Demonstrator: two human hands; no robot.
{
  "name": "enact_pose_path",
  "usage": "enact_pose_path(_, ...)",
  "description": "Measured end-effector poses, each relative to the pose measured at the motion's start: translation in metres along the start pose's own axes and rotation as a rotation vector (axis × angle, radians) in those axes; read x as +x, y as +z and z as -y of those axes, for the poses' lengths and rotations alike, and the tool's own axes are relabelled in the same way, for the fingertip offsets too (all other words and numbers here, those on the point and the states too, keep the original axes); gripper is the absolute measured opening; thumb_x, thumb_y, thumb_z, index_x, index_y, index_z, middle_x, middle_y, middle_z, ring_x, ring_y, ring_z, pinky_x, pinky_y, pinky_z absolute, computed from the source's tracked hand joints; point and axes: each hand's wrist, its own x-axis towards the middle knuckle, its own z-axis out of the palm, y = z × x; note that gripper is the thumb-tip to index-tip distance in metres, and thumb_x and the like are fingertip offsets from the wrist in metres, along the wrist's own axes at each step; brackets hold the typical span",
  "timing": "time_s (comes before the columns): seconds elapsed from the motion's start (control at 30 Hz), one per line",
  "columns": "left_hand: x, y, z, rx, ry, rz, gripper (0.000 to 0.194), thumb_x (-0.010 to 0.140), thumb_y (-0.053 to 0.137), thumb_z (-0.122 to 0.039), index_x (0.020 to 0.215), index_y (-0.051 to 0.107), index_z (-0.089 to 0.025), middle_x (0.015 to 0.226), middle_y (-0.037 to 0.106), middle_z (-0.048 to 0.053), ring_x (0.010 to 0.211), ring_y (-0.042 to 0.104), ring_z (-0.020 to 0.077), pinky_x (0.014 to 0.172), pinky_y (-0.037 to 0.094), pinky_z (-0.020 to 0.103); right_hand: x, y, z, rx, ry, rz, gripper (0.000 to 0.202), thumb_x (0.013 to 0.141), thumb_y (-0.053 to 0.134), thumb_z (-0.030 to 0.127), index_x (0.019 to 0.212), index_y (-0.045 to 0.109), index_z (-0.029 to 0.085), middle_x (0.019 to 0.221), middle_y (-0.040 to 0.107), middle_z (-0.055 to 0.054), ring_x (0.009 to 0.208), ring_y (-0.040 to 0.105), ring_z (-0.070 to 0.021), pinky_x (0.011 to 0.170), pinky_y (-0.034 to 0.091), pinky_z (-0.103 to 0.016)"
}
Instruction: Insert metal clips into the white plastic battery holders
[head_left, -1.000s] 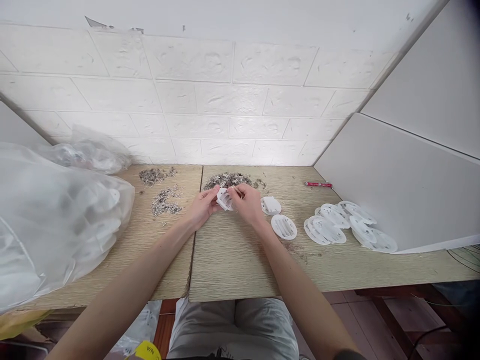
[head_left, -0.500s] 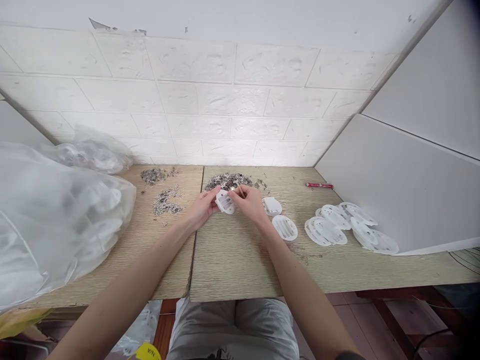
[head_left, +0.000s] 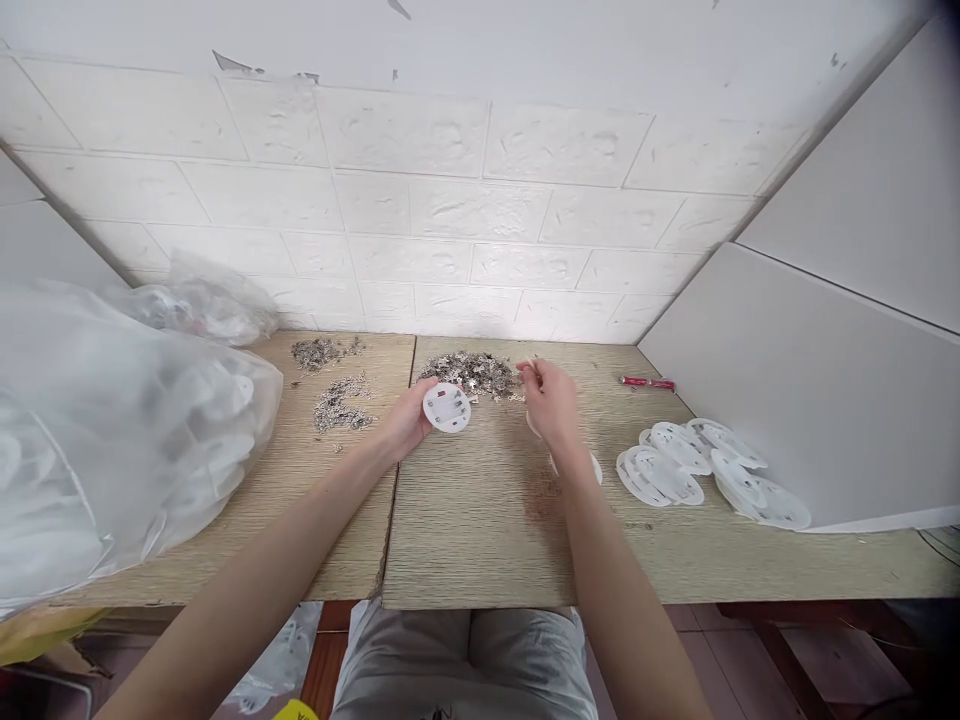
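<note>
My left hand (head_left: 409,422) grips a round white plastic battery housing (head_left: 448,408) by its left edge. The housing's slotted face is turned toward me, with small metal pieces and a dark red mark showing on it. To the right, my right hand (head_left: 553,402) is closed in a pinch on a thin, pale stick-like tool (head_left: 529,363), mostly hidden by the fingers. That hand is at the right end of a heap of small metal contacts (head_left: 471,374). Under my right wrist, another white housing (head_left: 597,468) is partly covered.
Two piles of smaller metal parts (head_left: 341,404) lie on the left board. A large clear bag (head_left: 150,440) of white parts fills the left side. Stacked white housings (head_left: 664,474) and a red pen-like object (head_left: 647,383) lie to the right, near the grey panel (head_left: 840,380).
My right hand has moved away from the housing to the right, over the edge of the metal heap. The left hand has turned the housing so its face shows more fully.
</note>
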Motion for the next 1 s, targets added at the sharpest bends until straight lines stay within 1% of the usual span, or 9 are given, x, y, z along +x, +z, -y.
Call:
enact_pose_path(0.07,-0.002,0.001,-0.002,-0.021,-0.007,-0.018,0.035,0.093,0.042,-0.033,0.088,0.069,-0.013,0.103,0.071,0.011,0.085,0.066,0.0188,0.065,0.052,0.026,0.003,-0.004,-0.009,-0.116,-0.018,0.035,0.028,0.091,0.043,0.026,0.092,0.069,0.016,0.090,0.066,-0.009,0.079,0.057,-0.0206,0.072,0.041,-0.032)
enact_pose_path(0.13,-0.002,0.002,-0.002,-0.044,-0.012,-0.027,0.036,0.093,0.040,-0.032,0.085,0.069,-0.012,0.098,0.072,0.011,0.081,0.066,0.0189,0.063,0.051,0.027,0.002,-0.002,-0.011,-0.159,-0.105,0.112,0.023,0.090,0.049,0.023,0.093,0.071,0.017,0.092,0.067,-0.009,0.086,0.057,-0.0221,0.077,0.042,-0.033)
enact_pose_path(0.23,-0.001,0.002,-0.001,-0.075,-0.027,-0.027,0.037,0.092,0.041,-0.032,0.080,0.070,-0.011,0.088,0.073,0.010,0.073,0.065,0.0179,0.060,0.049,0.027,-0.004,0.012,-0.002,-0.144,-0.333,0.238,0.021,0.089,0.052,0.017,0.099,0.071,0.019,0.100,0.068,-0.008,0.098,0.054,-0.0223,0.084,0.041,-0.033)
enact_pose_path(0.3,0.000,0.001,0.000,-0.095,-0.036,-0.036,0.037,0.090,0.043,-0.033,0.076,0.070,-0.011,0.079,0.072,0.009,0.065,0.063,0.0164,0.057,0.047,0.026,-0.010,0.024,0.006,-0.160,-0.464,0.316,0.022,0.090,0.052,0.015,0.100,0.071,0.020,0.100,0.068,-0.007,0.096,0.053,-0.0215,0.083,0.041,-0.033)
enact_pose_path(0.37,0.001,0.002,0.000,-0.111,-0.038,-0.028,0.039,0.089,0.044,-0.034,0.071,0.070,-0.011,0.071,0.070,0.008,0.059,0.060,0.0154,0.054,0.046,0.026,-0.016,0.034,0.012,-0.195,-0.523,0.348,0.021,0.091,0.052,0.015,0.098,0.071,0.019,0.094,0.067,-0.007,0.092,0.051,-0.0210,0.079,0.041,-0.032)
enact_pose_path(0.5,-0.001,0.004,-0.003,-0.138,-0.005,0.023,0.041,0.087,0.043,-0.035,0.068,0.071,-0.010,0.068,0.069,0.009,0.058,0.060,0.0157,0.055,0.046,0.025,-0.020,0.042,0.014,-0.250,-0.533,0.314,0.014,0.090,0.058,0.021,0.093,0.072,0.019,0.085,0.063,-0.007,0.087,0.049,-0.0208,0.072,0.039,-0.030)
enact_pose_path(0.63,-0.005,0.005,-0.008,-0.148,0.026,0.012,0.040,0.084,0.044,-0.036,0.067,0.070,-0.010,0.064,0.067,0.009,0.056,0.059,0.0159,0.052,0.045,0.025,-0.020,0.039,0.012,-0.247,-0.550,0.344,0.011,0.087,0.063,0.026,0.087,0.072,0.019,0.083,0.061,-0.006,0.084,0.049,-0.0198,0.071,0.038,-0.030)
enact_pose_path(0.83,-0.008,0.003,-0.015,-0.214,0.085,0.002,0.036,0.083,0.046,-0.036,0.064,0.065,-0.012,0.059,0.063,0.008,0.051,0.057,0.0156,0.047,0.044,0.025,-0.019,0.035,0.016,-0.243,-0.514,0.391,0.015,0.091,0.055,0.022,0.085,0.068,0.018,0.087,0.063,-0.006,0.089,0.051,-0.0205,0.076,0.040,-0.031)
enact_pose_path(1.0,-0.006,-0.002,-0.016,-0.250,0.137,0.020,0.037,0.083,0.047,-0.039,0.067,0.065,-0.011,0.062,0.064,0.009,0.056,0.059,0.0169,0.048,0.044,0.025,-0.019,0.033,0.017,-0.228,-0.385,0.416,0.013,0.093,0.048,0.017,0.091,0.060,0.018,0.096,0.066,-0.008,0.092,0.055,-0.0211,0.073,0.039,-0.030)
